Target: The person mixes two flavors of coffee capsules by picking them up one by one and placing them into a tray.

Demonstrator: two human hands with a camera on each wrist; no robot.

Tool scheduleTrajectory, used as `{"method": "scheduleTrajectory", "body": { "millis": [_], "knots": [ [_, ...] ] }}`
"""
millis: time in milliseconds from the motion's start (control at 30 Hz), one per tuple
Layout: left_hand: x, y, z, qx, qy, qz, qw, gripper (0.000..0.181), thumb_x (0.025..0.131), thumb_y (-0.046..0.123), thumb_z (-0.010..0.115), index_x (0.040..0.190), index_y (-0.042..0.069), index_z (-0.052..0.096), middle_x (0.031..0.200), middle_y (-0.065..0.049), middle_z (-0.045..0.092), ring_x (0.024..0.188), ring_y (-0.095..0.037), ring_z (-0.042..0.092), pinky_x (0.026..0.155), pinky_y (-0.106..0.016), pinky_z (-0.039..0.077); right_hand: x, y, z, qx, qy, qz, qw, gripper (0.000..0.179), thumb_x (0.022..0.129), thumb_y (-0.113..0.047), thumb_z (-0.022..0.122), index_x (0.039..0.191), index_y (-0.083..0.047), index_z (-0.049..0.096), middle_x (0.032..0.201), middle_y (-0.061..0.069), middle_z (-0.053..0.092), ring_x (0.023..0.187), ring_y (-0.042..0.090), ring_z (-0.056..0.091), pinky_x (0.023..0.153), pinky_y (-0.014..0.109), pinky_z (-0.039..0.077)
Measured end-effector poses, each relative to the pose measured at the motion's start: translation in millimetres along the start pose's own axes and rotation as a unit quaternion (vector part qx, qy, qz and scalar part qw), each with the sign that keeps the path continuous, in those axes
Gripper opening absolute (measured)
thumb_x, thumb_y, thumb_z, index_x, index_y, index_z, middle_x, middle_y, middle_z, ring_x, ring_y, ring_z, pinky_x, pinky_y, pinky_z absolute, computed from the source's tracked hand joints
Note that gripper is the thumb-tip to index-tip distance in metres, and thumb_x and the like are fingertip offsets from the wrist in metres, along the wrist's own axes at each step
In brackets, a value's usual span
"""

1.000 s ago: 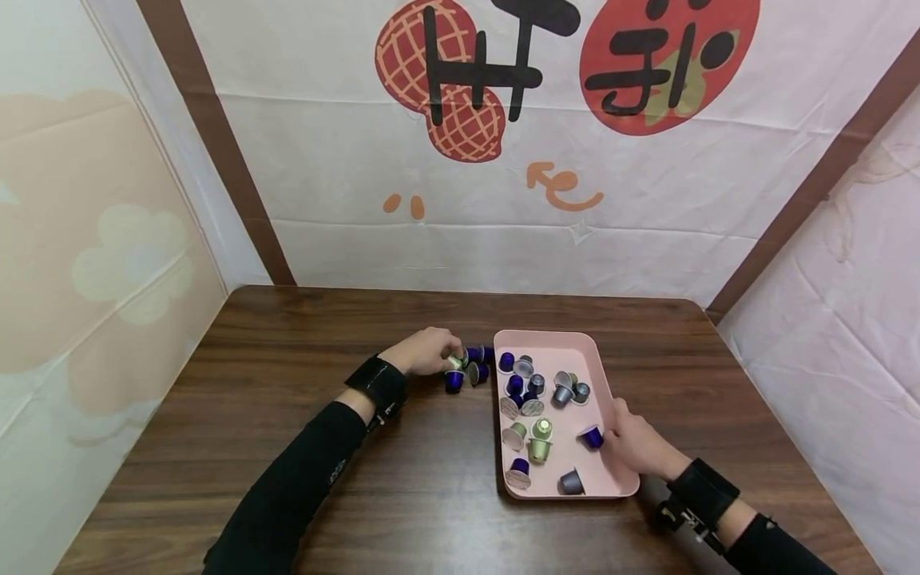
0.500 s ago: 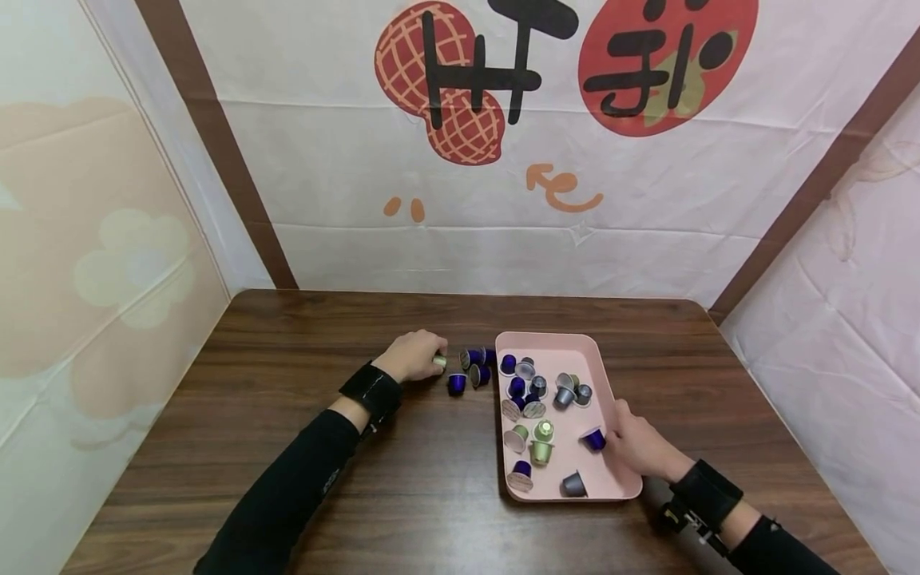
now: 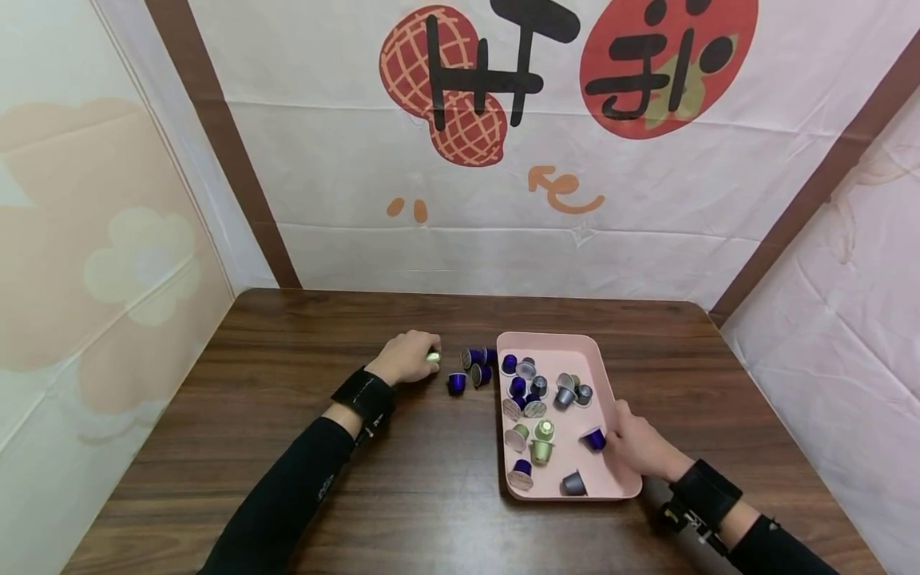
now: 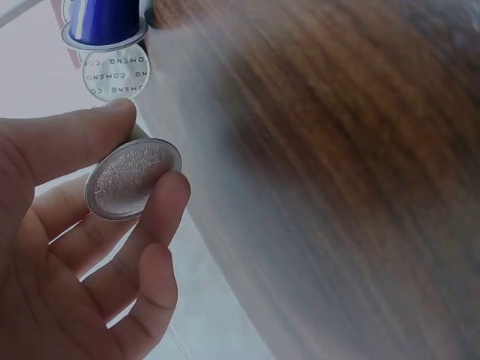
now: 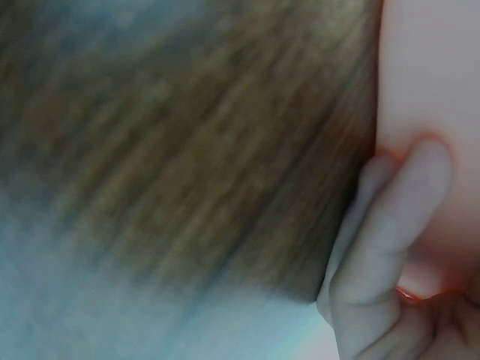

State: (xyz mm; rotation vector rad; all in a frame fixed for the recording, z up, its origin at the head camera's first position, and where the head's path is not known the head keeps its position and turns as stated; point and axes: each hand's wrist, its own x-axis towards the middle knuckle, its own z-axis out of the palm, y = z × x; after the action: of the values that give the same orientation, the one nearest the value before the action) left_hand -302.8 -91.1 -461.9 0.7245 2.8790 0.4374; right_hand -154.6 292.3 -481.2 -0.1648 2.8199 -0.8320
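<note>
My left hand pinches a pale green coffee capsule over the table, left of a small cluster of capsules. In the left wrist view the held capsule's silver foil lid faces the camera, between thumb and fingertips. A dark blue capsule stands closest to that hand, with several more blue capsules lying against the tray's left side. My right hand grips the right rim of the pink tray; the right wrist view has its fingers over the edge.
Inside the tray are several blue, grey and green capsules, among them a green one, a grey one and a blue one close to my right hand. The brown wooden table ends at a printed fabric wall.
My left hand has drawn back to the left from the cluster, carrying the green capsule away from beside the blue one. The right hand stays on the tray rim.
</note>
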Motion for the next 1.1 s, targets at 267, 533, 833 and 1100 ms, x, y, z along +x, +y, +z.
{"method": "scheduleTrajectory", "body": {
  "millis": [267,533,833,1100],
  "knots": [
    [-1.8,13.1,-8.3,-0.005,0.036,0.024,0.9990,0.016,0.083,0.020,0.070,0.096,0.015,0.063,0.084,0.003,0.058,0.068,-0.016,0.051,0.058,-0.030,0.041,1.2,0,-1,0.002,-0.003,-0.006,1.0000,0.021,0.089,0.001,0.049,0.105,0.004,0.035,0.068,-0.001,0.031,0.062,0.018,0.046,0.054,0.030,0.036],
    [-0.5,39.8,-17.3,-0.024,0.060,0.045,0.9969,0.010,0.083,0.018,0.069,0.090,0.018,0.062,0.080,0.005,0.056,0.066,-0.014,0.051,0.055,-0.029,0.041,0.5,0,-1,-0.003,-0.002,-0.002,1.0000,0.021,0.089,0.000,0.048,0.105,0.004,0.035,0.067,-0.001,0.031,0.062,0.017,0.046,0.055,0.030,0.037],
    [5.5,79.3,-13.8,-0.040,0.066,0.091,0.9928,0.014,0.087,0.021,0.068,0.099,0.017,0.063,0.092,0.004,0.058,0.077,-0.012,0.053,0.066,-0.030,0.044,0.7,0,-2,-0.002,0.004,-0.009,1.0000,0.022,0.089,0.001,0.049,0.106,0.005,0.035,0.068,0.000,0.032,0.064,0.018,0.047,0.055,0.031,0.038],
    [5.5,116.0,-6.0,-0.026,0.039,0.145,0.9883,0.023,0.087,0.019,0.067,0.109,0.013,0.064,0.099,0.002,0.058,0.076,-0.011,0.052,0.063,-0.024,0.044,0.2,1,-1,0.003,0.001,-0.003,1.0000,0.024,0.089,0.000,0.049,0.109,0.005,0.036,0.068,0.001,0.036,0.067,0.019,0.048,0.057,0.032,0.039]
  ]
}}
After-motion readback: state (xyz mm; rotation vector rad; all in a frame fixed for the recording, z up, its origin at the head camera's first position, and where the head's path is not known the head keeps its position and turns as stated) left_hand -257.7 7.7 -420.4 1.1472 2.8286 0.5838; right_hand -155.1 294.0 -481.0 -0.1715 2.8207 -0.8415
